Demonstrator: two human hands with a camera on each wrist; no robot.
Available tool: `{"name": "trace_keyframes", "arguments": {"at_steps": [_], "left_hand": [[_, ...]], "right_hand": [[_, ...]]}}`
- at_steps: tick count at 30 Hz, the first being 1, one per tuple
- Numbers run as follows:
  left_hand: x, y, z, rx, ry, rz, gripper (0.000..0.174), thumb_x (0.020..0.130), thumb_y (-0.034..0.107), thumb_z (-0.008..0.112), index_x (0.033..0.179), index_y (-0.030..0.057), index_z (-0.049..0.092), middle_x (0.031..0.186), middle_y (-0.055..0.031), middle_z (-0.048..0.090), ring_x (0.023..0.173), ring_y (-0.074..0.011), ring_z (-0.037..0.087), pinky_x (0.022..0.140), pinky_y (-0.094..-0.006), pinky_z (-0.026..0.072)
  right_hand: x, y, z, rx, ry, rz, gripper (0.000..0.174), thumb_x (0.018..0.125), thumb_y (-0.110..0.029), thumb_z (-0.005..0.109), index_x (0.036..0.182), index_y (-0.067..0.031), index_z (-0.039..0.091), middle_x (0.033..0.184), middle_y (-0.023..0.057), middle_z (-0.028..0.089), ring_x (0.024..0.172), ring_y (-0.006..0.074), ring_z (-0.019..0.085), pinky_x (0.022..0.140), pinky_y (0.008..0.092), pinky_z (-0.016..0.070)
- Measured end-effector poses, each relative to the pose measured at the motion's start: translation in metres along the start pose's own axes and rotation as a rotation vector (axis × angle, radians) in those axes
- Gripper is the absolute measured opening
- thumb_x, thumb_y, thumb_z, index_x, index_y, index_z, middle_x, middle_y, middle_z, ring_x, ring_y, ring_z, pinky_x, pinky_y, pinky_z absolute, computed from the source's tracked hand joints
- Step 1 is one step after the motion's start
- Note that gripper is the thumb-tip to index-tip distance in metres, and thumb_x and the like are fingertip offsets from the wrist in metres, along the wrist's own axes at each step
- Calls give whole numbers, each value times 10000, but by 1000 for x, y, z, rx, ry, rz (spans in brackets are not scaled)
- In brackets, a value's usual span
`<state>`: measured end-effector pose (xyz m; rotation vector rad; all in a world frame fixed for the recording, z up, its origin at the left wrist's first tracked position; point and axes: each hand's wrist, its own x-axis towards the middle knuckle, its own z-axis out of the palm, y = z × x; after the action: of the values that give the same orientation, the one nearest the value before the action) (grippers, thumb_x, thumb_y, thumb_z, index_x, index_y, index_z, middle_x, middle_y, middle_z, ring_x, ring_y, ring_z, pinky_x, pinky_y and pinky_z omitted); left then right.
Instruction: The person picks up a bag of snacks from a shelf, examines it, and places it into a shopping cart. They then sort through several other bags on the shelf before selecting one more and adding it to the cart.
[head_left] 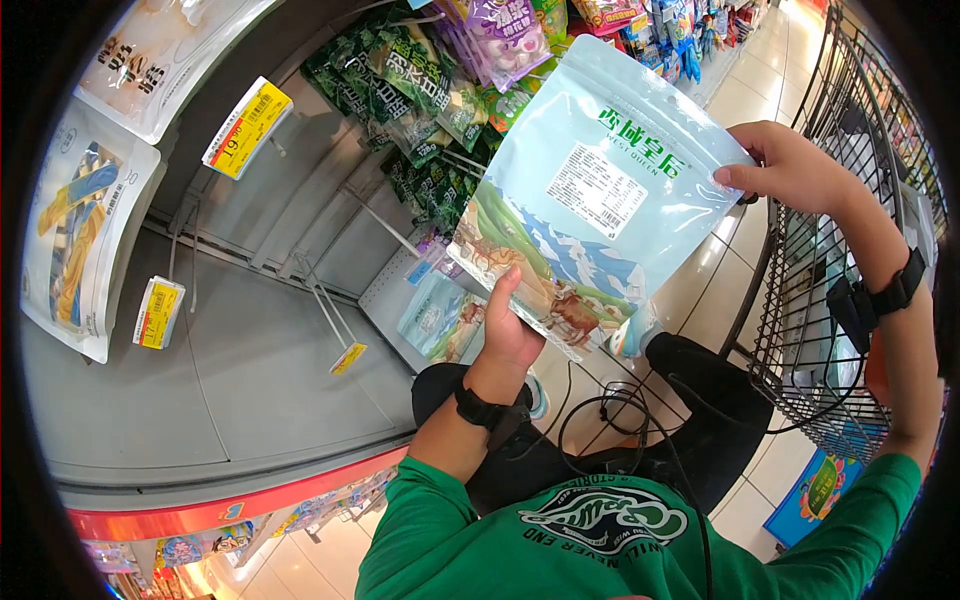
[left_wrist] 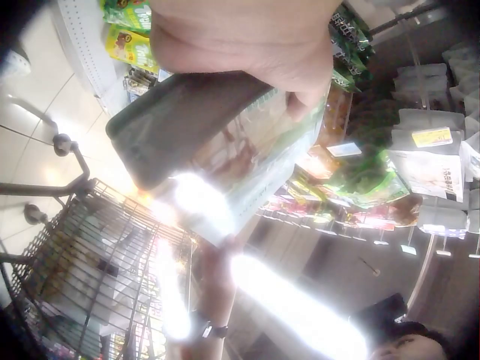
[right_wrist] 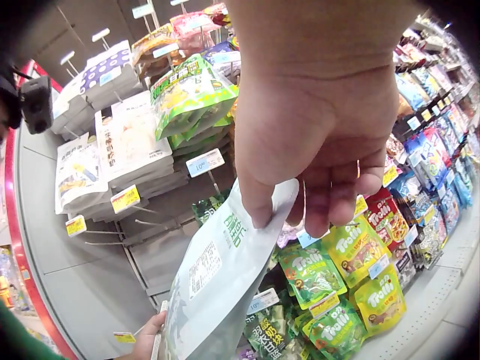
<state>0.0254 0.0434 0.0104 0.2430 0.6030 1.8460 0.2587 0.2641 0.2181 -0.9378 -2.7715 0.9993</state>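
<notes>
A large pale-blue snack pouch with green lettering, a white label and a printed cow scene is held up between both hands in the head view. My left hand grips its bottom edge, thumb on the printed face. At the top right corner my right hand pinches the pouch, thumb in front. In the right wrist view the right thumb presses the pouch near its top, fingers behind it. The left wrist view shows the left hand over the pouch's base. A similar pouch sits low on the rack.
Left of the hands stands a grey shelf with hooks and yellow price tags. Green snack bags hang behind the pouch. A wire shopping cart is close at the right. A black cable loops by the person's legs.
</notes>
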Motion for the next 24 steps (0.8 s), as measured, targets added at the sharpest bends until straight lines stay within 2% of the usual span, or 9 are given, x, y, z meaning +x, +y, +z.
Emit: {"name": "trace_keyframes", "arguments": {"at_steps": [8, 10, 11, 12, 14, 16, 20, 22, 24], "left_hand": [[0, 1, 3, 19, 13, 30, 474, 934, 274, 515, 1342, 47, 431, 1252, -115, 554, 1155, -272, 545, 1016, -441, 425], [1, 1, 2, -21, 37, -53, 459, 935, 285, 517, 1320, 43, 453, 1233, -121, 565, 1122, -276, 567, 992, -439, 447], [4, 0, -2, -88, 74, -110, 448, 927, 283, 545, 1292, 33, 477, 1212, -123, 583, 1101, -276, 586, 976, -434, 460], [4, -3, -1, -114, 104, -72, 448, 927, 283, 545, 1292, 33, 477, 1212, -123, 583, 1101, -276, 586, 976, -434, 460], [5, -4, 5, -123, 53, 1, 438, 917, 263, 575, 1280, 31, 494, 1217, -123, 595, 1107, -271, 590, 981, -425, 457], [-6, -5, 4, -169, 55, 55, 439, 911, 252, 587, 1283, 37, 497, 1221, -123, 598, 1112, -271, 590, 983, -424, 456], [-55, -2, 3, -308, 114, 25, 449, 911, 251, 590, 1303, 53, 497, 1256, -122, 590, 1122, -278, 586, 995, -432, 447], [-87, -7, -7, -358, 132, 96, 463, 917, 269, 581, 1319, 60, 487, 1269, -123, 583, 1136, -294, 578, 1005, -446, 440], [-113, -9, -8, -374, 262, 74, 447, 910, 338, 571, 1271, 82, 511, 1081, -113, 625, 928, -270, 616, 789, -419, 513]], "right_hand": [[-2, -1, 0, -27, 13, -28, 406, 899, -351, 620, 1004, 40, 656, 740, 46, 617, 632, 115, 565, 577, 259, 457], [-3, -4, 0, 75, 129, 118, 481, 935, -436, 555, 1032, 25, 651, 760, 26, 605, 659, 102, 545, 591, 241, 431], [-1, 5, 2, 119, 301, 136, 541, 963, -502, 478, 1046, 7, 641, 753, -2, 571, 674, 84, 511, 606, 220, 395], [1, 3, 0, 290, 281, 86, 500, 977, -494, 457, 983, -24, 628, 723, -25, 528, 684, 59, 480, 611, 212, 364], [11, 19, -13, 279, 224, 48, 460, 1003, -478, 398, 767, -105, 526, 628, -26, 465, 571, 62, 460, 524, 217, 335], [19, 26, -18, 288, 270, -19, 479, 1016, -468, 370, 726, -110, 502, 592, -32, 451, 514, 68, 436, 489, 219, 322], [28, 34, -25, 176, 282, -6, 477, 1028, -472, 333, 771, -113, 513, 601, -28, 451, 516, 62, 417, 482, 223, 304], [23, 20, -18, 231, 263, 16, 453, 1027, -471, 339, 828, -109, 525, 626, -29, 469, 534, 59, 426, 496, 222, 307], [24, 32, -22, 241, 235, -15, 450, 1026, -466, 346, 852, -100, 543, 626, -25, 472, 539, 65, 430, 500, 221, 309]]}}
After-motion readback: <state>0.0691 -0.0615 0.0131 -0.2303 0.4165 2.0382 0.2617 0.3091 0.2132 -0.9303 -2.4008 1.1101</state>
